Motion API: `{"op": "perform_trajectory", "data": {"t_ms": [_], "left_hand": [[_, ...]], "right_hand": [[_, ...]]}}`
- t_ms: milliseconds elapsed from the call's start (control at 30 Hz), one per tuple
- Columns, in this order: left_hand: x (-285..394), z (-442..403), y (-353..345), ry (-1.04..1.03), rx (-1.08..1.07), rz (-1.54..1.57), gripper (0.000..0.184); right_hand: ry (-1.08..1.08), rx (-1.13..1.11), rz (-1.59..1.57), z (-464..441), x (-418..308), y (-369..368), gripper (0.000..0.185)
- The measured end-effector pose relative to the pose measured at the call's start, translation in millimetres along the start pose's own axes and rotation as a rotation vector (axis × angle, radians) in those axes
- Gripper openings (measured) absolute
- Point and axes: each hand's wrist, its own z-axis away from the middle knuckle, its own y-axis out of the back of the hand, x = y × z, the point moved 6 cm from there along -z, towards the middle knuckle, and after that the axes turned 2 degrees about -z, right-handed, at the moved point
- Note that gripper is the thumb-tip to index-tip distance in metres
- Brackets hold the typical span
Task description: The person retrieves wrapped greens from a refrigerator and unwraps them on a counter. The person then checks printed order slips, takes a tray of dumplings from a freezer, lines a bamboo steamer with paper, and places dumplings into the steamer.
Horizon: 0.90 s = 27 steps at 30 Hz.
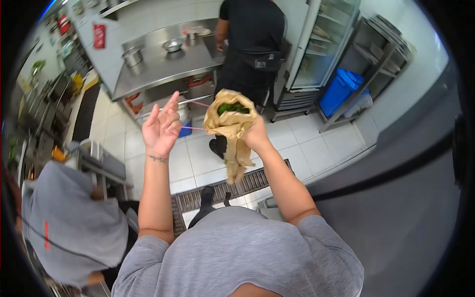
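A crumpled brown paper bag point(223, 123) hangs in front of me, its mouth open on green leaves point(232, 107). My right hand point(256, 134) is closed on the bag's right side near the rim. Below that hand, a long twisted part of the paper point(237, 161) dangles down. To the left, my left hand point(162, 126) is raised palm up, some fingers extended and others curled. A thin pink rubber band point(195, 128) stretches between these fingers and the bag; how it loops around the fingers is partly hidden.
A person in black point(252, 49) stands at the steel counter point(163, 74), which holds a pot point(132, 56) and a bowl point(172, 45). Another person in grey point(74, 218) is close at my left. A blue bin point(340, 91) sits right, and a floor drain grate point(257, 183) lies below.
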Motion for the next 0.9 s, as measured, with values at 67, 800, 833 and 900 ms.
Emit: {"op": "perform_trajectory", "data": {"t_ms": [67,800,833,900], "left_hand": [[-8.3,-58.9,50.2,0.131,-0.023,0.247,0.059],[-578.4,-581.9,110.8,0.556,-0.129,-0.708,0.032],[-603.4,-601.1,108.6,0.585,-0.171,-0.728,0.034],[-635.4,-626.0,93.8,0.593,-0.190,-0.645,0.035]], "right_hand": [[-0.042,0.122,0.182,-43.2,28.6,52.6,0.051],[-0.439,0.451,0.085,-185.3,53.2,603.2,0.083],[-0.483,0.524,0.122,-183.1,64.9,634.2,0.070],[-0.450,0.650,0.105,-185.4,59.9,670.7,0.058]]}}
